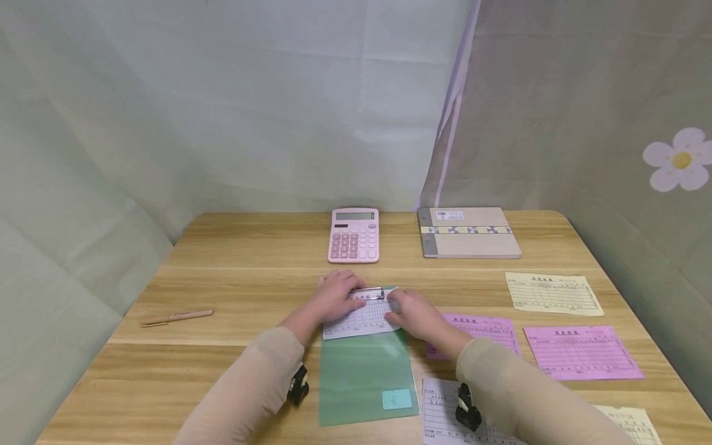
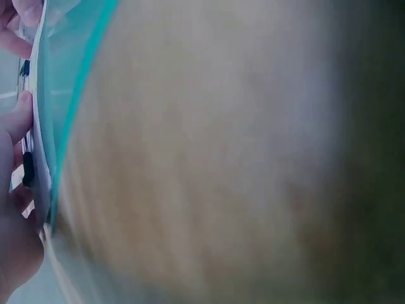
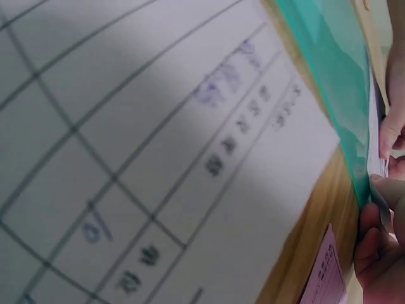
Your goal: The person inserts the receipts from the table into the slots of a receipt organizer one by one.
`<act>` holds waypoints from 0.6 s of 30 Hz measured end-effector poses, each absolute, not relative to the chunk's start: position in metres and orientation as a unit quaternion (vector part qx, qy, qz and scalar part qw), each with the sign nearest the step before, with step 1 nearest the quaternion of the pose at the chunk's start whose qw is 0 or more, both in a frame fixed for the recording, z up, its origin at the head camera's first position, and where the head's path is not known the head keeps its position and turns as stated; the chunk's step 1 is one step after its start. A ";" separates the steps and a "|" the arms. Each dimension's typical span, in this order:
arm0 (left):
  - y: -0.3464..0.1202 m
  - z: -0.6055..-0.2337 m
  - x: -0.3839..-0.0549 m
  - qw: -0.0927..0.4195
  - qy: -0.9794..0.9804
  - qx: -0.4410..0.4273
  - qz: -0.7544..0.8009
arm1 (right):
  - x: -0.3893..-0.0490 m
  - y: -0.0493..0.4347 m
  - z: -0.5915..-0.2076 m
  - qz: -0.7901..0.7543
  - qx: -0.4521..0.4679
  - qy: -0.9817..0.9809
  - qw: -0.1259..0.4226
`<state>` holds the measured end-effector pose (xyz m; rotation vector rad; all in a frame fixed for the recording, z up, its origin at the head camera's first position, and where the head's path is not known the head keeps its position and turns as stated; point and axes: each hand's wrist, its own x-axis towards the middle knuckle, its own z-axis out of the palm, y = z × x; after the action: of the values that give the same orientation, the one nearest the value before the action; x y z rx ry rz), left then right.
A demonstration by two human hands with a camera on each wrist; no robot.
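Observation:
A green clip folder lies at the near middle of the table, a pale blue label at its lower right. Across its top is a white printed form, under a metal clip. My left hand grips the folder's top left, its thumb on the form below the clip. At the top right corner my right hand pinches the form and folder edge, thumb on top and fingers curled. In the right wrist view, the right hand bends round the edge of the green folder.
Behind stand a pink calculator and a banded notebook. A pen lies left. To the right are pink forms, a yellow form, another yellow one and a handwritten white form, partly under my right arm.

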<state>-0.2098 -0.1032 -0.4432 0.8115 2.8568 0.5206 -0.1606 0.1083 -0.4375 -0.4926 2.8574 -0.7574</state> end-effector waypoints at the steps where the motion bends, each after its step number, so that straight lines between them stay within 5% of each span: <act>1: -0.104 -0.444 -0.210 0.065 0.945 0.266 0.178 | -0.161 0.110 -0.438 -0.255 -0.165 0.950 0.074; 18: -0.108 -0.452 -0.213 0.085 0.941 0.257 0.202 | -0.164 0.171 -0.428 -0.340 -0.174 0.919 0.100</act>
<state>-0.2126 -0.1081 -0.4517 0.7670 2.8074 0.6025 -0.1642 0.1706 -0.4280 -0.5140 2.7153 -1.0053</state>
